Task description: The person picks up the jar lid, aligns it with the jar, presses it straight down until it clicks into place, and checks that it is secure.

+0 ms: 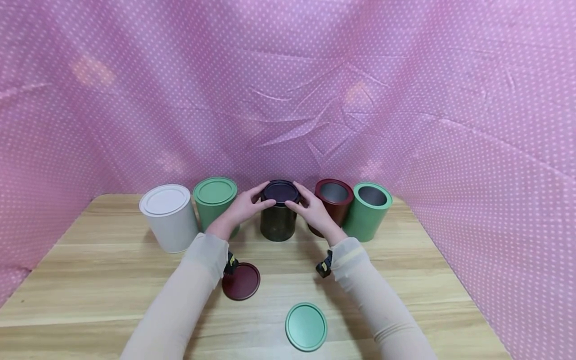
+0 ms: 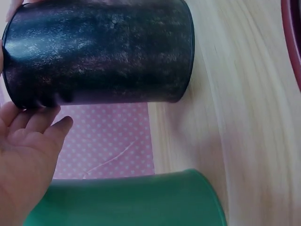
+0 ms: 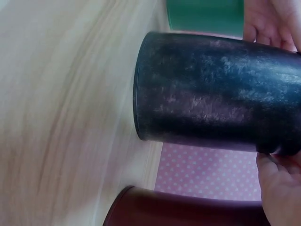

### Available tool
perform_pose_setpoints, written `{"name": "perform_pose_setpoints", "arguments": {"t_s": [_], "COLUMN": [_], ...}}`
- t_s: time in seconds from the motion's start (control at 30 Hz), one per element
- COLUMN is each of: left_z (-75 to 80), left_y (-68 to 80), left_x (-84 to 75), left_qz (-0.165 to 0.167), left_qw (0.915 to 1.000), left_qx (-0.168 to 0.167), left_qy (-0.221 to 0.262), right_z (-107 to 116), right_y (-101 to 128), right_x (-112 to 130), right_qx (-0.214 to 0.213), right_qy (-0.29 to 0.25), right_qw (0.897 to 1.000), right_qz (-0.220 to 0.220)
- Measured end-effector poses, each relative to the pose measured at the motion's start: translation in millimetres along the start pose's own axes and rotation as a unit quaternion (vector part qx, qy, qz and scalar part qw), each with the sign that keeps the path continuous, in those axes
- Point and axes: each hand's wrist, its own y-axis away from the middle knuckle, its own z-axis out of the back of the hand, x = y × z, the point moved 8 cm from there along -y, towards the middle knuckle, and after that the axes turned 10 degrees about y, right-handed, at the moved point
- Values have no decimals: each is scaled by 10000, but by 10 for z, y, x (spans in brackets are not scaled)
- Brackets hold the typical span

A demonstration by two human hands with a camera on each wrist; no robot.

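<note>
Head view shows left hand [image 1: 243,207] and right hand [image 1: 311,209] grasping the dark lid [image 1: 281,192] atop the black canister [image 1: 278,222], mid-row on the wooden table [image 1: 405,280]; pressing evenly should seat it squarely.

Both hands are gripping the dark lid [image 1: 281,192] sitting on the black can [image 1: 278,222] at the middle of a row of cans on the wooden table [image 1: 405,280]. The left hand [image 1: 243,209] is curling around the lid's left edge, and the right hand [image 1: 311,209] is curling around its right edge. A white can [image 1: 168,218] and a closed green can [image 1: 215,200] are standing to the left, both lidded. A dark red can [image 1: 334,201] and an open green can [image 1: 369,211] are standing to the right. A dark red lid [image 1: 242,281] and a green lid [image 1: 306,326] are lying flat nearer the person. Pink dotted cloth [image 1: 405,100] is hanging behind.
</note>
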Motion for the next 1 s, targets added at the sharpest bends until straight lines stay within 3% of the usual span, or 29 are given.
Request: {"name": "perform_pose_setpoints", "arguments": {"t_s": [0.4, 0.6, 0.77, 1.0], "left_z": [-45, 36, -57, -35], "left_y": [23, 10, 9, 40], "left_x": [-45, -118, -91, -75], "left_qz": [-155, 0, 150, 174], "left_qw": [9974, 9973, 9970, 9987], "left_qx": [411, 536, 685, 427], "left_qy": [-579, -495, -336, -211], "right_z": [8, 31, 83, 65], "right_y": [18, -45, 5, 21], "right_x": [-48, 58, 41, 53], "right_qx": [200, 317, 391, 519], "right_qy": [539, 1006, 1360, 1260], "right_qw": [9983, 9944, 9899, 9906], "right_qz": [-125, 17, -16, -84]}}
